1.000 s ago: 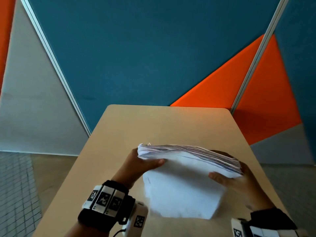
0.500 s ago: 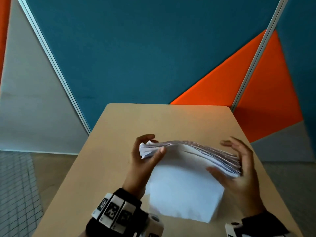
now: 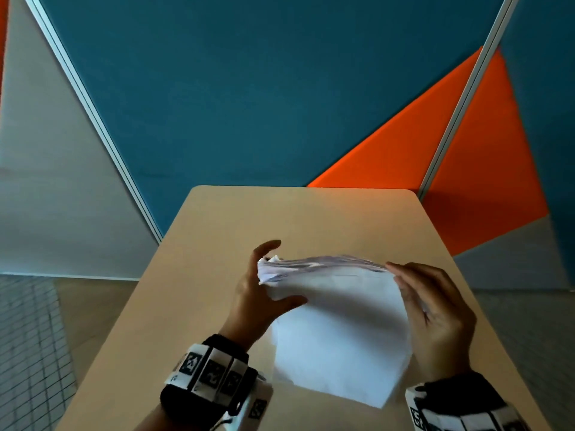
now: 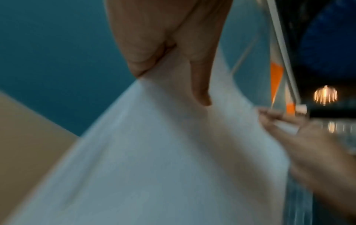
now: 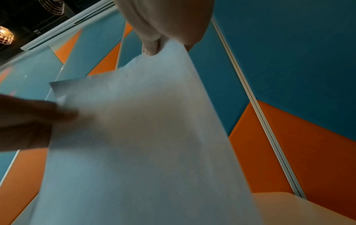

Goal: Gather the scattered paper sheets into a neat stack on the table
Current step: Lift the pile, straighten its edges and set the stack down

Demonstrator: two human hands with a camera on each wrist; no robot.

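A thick stack of white paper sheets (image 3: 339,331) stands on its lower edge on the light wooden table (image 3: 295,219), leaning towards me. My left hand (image 3: 270,275) grips its upper left corner, thumb on the near face and fingers curled behind. My right hand (image 3: 404,290) holds the upper right edge, fingers laid along it. In the left wrist view my fingers (image 4: 173,50) pinch the paper (image 4: 163,159). The right wrist view shows fingertips (image 5: 159,44) pinching the sheet's top (image 5: 144,144). The top edges of the sheets look uneven.
The table's far edge meets a partition wall of teal (image 3: 280,104), orange (image 3: 466,169) and grey (image 3: 62,181) panels with metal dividers. Tiled floor (image 3: 28,353) lies to the left. No loose sheets show on the tabletop around the stack.
The right hand let go and spread its fingers, then closed back on the stack's upper right edge. The left hand's fingers rose behind the top left corner. The stack stays upright.
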